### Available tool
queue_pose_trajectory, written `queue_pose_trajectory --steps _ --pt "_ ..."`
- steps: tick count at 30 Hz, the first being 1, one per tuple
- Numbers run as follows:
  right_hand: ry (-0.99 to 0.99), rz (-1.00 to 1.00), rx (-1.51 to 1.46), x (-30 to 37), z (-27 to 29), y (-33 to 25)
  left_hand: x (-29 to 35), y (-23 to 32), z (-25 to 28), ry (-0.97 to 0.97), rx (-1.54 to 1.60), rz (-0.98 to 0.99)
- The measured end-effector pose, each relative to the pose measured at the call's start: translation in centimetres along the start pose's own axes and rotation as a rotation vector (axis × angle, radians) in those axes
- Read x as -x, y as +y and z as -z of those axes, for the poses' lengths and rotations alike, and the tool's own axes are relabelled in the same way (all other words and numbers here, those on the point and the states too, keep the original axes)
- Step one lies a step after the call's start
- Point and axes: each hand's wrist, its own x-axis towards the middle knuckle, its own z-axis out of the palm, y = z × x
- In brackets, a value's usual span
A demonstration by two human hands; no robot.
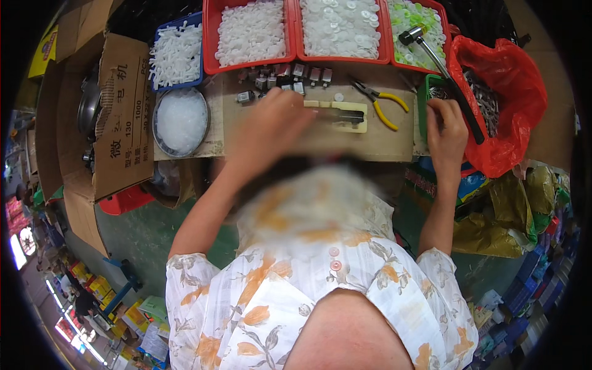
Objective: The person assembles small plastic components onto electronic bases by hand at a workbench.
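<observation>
My left hand hovers over the middle of the workbench, blurred, its fingertips beside a cluster of small silver motors. What it holds, if anything, is hidden. Just right of its fingers lies a pale yellow fixture block with a dark slot-like part on it. My right hand is at the right, fingers bent and drawn together at the edge of a green tray of small metal parts. Its fingertips are too small to show what they pinch. Pliers with yellow handles lie between the hands.
Red bins of white plastic parts line the back, with a blue tray and a round bowl at left. A hammer leans at right beside a red plastic bag of metal parts. A cardboard box stands left.
</observation>
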Motion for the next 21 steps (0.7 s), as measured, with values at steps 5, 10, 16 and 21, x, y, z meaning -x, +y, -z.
queue_pose_trajectory --steps 5,10,16,21 --pt "-0.041 -0.082 0.253 1.1 0.6 1.8 -6.3 -0.9 1.4 0.209 -0.130 -0.255" --pt "-0.086 -0.105 0.238 0.2 1.1 1.9 -12.1 -2.1 0.9 0.220 -0.266 -0.293" --pt "-0.058 -0.118 0.167 0.0 1.0 1.9 -14.3 -3.4 -0.3 0.091 -0.422 -0.307" --pt "-0.084 -0.195 0.157 -0.8 0.6 2.1 -14.4 -3.5 0.3 0.115 -0.330 -0.320"
